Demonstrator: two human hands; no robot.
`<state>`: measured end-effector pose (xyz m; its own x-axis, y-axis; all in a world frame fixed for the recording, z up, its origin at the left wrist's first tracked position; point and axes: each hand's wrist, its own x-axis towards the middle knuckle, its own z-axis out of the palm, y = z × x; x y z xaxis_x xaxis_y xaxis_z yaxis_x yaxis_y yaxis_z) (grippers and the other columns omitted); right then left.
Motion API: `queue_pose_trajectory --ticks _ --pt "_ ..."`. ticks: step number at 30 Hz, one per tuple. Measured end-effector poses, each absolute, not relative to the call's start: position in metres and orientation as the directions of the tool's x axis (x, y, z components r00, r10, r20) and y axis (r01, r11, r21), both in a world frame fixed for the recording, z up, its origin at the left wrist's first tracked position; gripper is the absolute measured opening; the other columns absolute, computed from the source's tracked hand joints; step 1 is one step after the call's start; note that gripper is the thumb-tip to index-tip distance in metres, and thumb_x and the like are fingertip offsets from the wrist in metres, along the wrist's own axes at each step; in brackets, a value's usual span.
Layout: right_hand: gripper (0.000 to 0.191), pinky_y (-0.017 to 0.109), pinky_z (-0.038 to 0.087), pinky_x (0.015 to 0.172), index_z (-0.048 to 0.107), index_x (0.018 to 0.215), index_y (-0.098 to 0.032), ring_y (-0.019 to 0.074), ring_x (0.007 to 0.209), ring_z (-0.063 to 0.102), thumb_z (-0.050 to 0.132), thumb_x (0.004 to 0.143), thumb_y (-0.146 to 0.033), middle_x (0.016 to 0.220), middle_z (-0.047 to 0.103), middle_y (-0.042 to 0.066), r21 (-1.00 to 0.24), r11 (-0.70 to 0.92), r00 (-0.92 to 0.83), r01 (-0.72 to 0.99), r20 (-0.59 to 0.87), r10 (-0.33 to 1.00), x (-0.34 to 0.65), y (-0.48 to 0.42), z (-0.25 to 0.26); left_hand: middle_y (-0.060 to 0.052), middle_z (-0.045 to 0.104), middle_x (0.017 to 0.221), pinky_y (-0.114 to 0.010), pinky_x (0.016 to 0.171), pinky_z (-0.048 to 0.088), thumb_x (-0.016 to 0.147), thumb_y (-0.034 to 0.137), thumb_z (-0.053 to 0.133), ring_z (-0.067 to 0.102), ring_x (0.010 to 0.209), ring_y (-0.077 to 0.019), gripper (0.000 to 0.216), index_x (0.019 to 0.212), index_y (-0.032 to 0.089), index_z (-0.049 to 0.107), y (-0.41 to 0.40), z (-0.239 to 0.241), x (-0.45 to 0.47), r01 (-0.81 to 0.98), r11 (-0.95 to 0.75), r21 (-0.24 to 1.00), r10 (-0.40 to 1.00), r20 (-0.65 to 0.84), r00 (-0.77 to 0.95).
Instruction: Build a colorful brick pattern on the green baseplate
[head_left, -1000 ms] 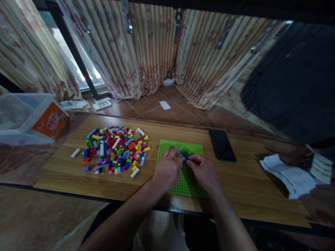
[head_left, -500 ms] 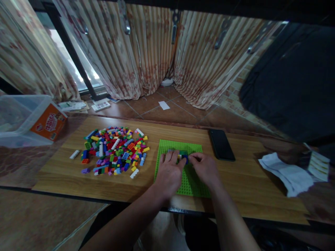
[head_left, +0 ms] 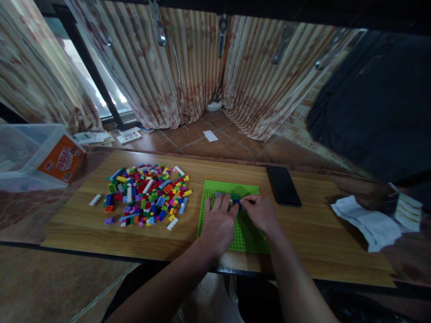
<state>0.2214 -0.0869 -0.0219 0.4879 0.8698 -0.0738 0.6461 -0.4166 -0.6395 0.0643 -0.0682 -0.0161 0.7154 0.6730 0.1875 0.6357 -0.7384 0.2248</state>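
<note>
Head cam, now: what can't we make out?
All in head view:
Bricks on the baseplate: partly covered by the left hand; count unclear.
Whether the right hand holds the blue brick: too small, blurred.
Tub: left end cut off by frame edge.
Leaflet: print too small.

Dim room, daylight from the window (head_left: 117,98) at upper left; soft detail throughout.
Panes wash out to white. Curtains (head_left: 198,67) catch some light, brightest at far left. Counter (head_left: 319,233) mid-toned: pale sheen along its far left part, small glint on the near edge. Soft-edged shadow beneath the right hand (head_left: 261,213) darkens part of the green board (head_left: 242,237). Dark fabric (head_left: 373,112) at right and the bottom right corner sink nearly to black, little texture readable. Wide-angle distortion: plastic box (head_left: 30,139) at the left margin looks stretched. Small bricks (head_left: 236,207) at the fingertips blurred, hard to separate; colours in the brick pile (head_left: 148,193) distinct.
</note>
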Motion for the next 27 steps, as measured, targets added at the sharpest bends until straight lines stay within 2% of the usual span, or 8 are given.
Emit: queue_pose_trajectory --ticks 7,13,18,22,27 --pt "0.025 0.028 0.042 0.059 0.075 0.076 -0.018 0.0186 0.064 0.064 0.053 0.08 -0.029 0.074 0.074 0.007 -0.632 -0.422 0.495 0.65 -0.068 0.866 0.219 -0.086 -0.021 -0.014 0.051 0.136 -0.064 0.104 0.03 0.089 0.017 0.043 0.041 0.126 -0.0315 0.036 0.122 0.02 0.058 -0.07 -0.013 0.067 0.638 -0.733 0.234 0.677 0.16 0.719" --pt "0.025 0.027 0.042 0.058 0.074 0.077 -0.018 0.0169 0.061 0.063 0.054 0.079 -0.033 0.072 0.072 0.006 -0.686 -0.409 0.496 0.601 -0.082 0.865 0.222 -0.088 -0.025 -0.014 0.05 0.137 -0.064 0.104 0.029 0.087 0.016 0.045 0.042 0.126 -0.0317 0.037 0.122 0.021 0.058 -0.069 -0.018 0.065 0.628 -0.729 0.272 0.679 0.18 0.712" --pt "0.027 0.027 0.043 0.057 0.073 0.078 -0.017 0.0154 0.055 0.061 0.054 0.079 -0.037 0.066 0.07 0.004 -0.758 -0.389 0.452 0.524 -0.14 0.881 0.23 -0.097 -0.021 -0.01 0.054 0.134 -0.057 0.103 0.033 0.088 0.02 0.048 0.046 0.122 -0.0287 0.034 0.119 0.024 0.061 -0.062 -0.02 0.063 0.582 -0.698 0.418 0.7 0.226 0.677" --pt "0.022 0.03 0.043 0.065 0.074 0.075 -0.018 0.0191 0.068 0.065 0.058 0.076 -0.033 0.072 0.073 0.005 -0.669 -0.405 0.462 0.623 -0.103 0.881 0.229 -0.105 -0.009 -0.008 0.058 0.126 -0.045 0.1 0.039 0.086 0.019 0.052 0.051 0.115 -0.0247 0.03 0.114 0.021 0.064 -0.052 -0.018 0.064 0.544 -0.623 0.562 0.756 0.253 0.604" --pt "0.024 0.031 0.042 0.066 0.075 0.078 -0.02 0.02 0.071 0.065 0.056 0.078 -0.033 0.075 0.074 0.005 -0.622 -0.41 0.419 0.667 -0.142 0.897 0.219 -0.108 -0.004 -0.009 0.059 0.123 -0.042 0.102 0.039 0.083 0.017 0.056 0.052 0.114 -0.0243 0.026 0.106 0.018 0.066 -0.045 -0.019 0.067 0.56 -0.553 0.617 0.813 0.254 0.524"
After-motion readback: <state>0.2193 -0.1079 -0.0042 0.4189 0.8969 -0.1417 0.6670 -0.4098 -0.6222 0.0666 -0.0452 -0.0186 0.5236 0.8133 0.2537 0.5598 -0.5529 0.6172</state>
